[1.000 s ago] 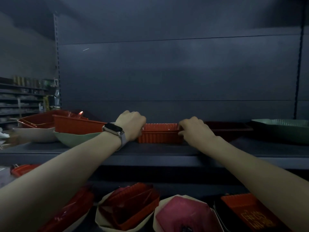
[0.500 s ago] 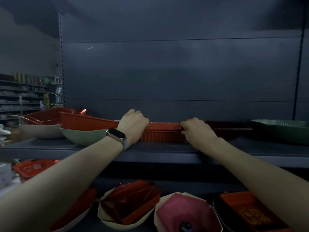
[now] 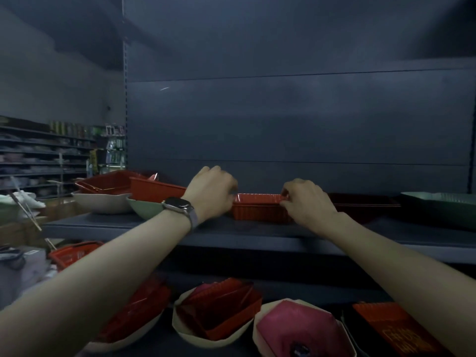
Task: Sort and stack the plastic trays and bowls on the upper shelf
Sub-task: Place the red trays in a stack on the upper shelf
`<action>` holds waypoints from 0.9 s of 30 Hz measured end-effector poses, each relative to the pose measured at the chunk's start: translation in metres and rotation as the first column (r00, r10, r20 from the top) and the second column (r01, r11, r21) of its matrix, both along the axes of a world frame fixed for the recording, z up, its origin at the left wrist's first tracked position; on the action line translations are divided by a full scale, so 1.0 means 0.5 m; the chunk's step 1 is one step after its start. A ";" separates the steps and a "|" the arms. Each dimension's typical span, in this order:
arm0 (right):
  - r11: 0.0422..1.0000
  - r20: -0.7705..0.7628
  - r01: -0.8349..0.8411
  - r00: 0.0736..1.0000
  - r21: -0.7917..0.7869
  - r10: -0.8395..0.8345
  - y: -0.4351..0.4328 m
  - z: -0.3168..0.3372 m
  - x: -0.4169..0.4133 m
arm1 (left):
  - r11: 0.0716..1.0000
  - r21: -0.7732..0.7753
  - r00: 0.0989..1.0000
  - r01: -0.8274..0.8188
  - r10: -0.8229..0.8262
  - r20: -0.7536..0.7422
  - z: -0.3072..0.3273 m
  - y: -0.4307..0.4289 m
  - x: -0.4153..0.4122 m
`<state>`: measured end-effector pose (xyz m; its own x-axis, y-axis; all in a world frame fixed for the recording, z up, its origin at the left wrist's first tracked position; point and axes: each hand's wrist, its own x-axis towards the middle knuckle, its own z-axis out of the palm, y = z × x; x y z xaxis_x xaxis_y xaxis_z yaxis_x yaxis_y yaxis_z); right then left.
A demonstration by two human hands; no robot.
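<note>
The left hand (image 3: 211, 193) curls its fingers over the left end of the ribbed red tray (image 3: 258, 210), the tips hidden behind the knuckles. The right hand (image 3: 309, 203) pinches the right rim with bent fingers (image 3: 288, 197), so both ends of the tray are covered. The tray is shallow and rectangular with fluted walls, and it stands on the upper shelf (image 3: 231, 231) between a green bowl (image 3: 145, 208) carrying another red tray (image 3: 154, 190) and a darker tray (image 3: 360, 204) that is hard to make out in the gloom.
</note>
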<state>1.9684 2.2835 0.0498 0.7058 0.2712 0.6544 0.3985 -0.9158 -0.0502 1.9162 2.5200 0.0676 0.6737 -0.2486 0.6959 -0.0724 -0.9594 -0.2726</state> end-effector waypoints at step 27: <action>0.866 -0.427 -0.324 0.769 0.382 0.476 0.296 0.038 -0.032 | 0.528 -0.849 0.980 -0.030 -0.150 -0.128 0.023 0.341 -0.129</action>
